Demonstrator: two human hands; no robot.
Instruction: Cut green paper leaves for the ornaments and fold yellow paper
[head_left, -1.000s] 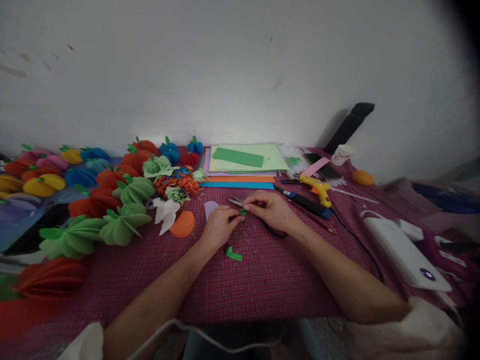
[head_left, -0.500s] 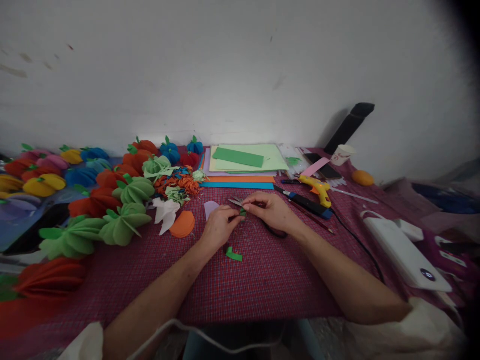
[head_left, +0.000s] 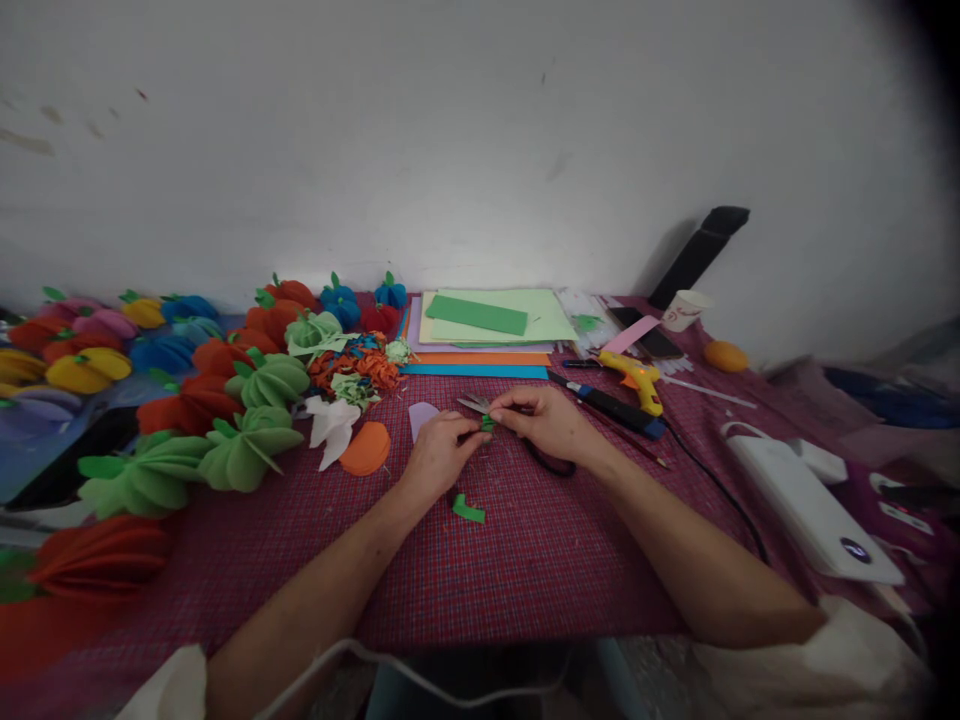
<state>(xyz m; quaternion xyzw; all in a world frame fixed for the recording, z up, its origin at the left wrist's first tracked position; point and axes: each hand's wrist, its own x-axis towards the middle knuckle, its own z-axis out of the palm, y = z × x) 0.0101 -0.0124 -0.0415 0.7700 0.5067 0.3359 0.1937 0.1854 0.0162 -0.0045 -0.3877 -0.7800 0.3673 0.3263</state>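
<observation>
A small piece of green paper (head_left: 487, 424) sits pinched between the hands, above the middle of the bench (head_left: 517, 580). The left hand (head_left: 442, 448) has thumb and finger closed on its near left edge; the right hand (head_left: 546, 420) pinches at its far right edge, though the fingertips hide the exact hold. It looks nearly weightless, thin and bendable, firm enough to keep a crease but easily crumpled or torn. Holding it lightly by opposite edges with the fingertips seems best; pressing its middle would probably flatten it.

Just beyond the green paper lie the blades of a pair of scissors (head_left: 473, 404), partly covered by the right hand. Nearer the person than the paper is a green scrap (head_left: 469, 511). To its left are orange discs (head_left: 365, 447), then pale green paper pumpkins (head_left: 251, 447). Beyond it rests a paper stack (head_left: 551, 307); to its right, a yellow glue gun (head_left: 637, 380).

Farther right and beyond stands a paper cup (head_left: 686, 309) with reddish marks, too small to read. Well to its right, a white box (head_left: 814, 505) has a round display, also unreadable; no brand can be made out.
</observation>
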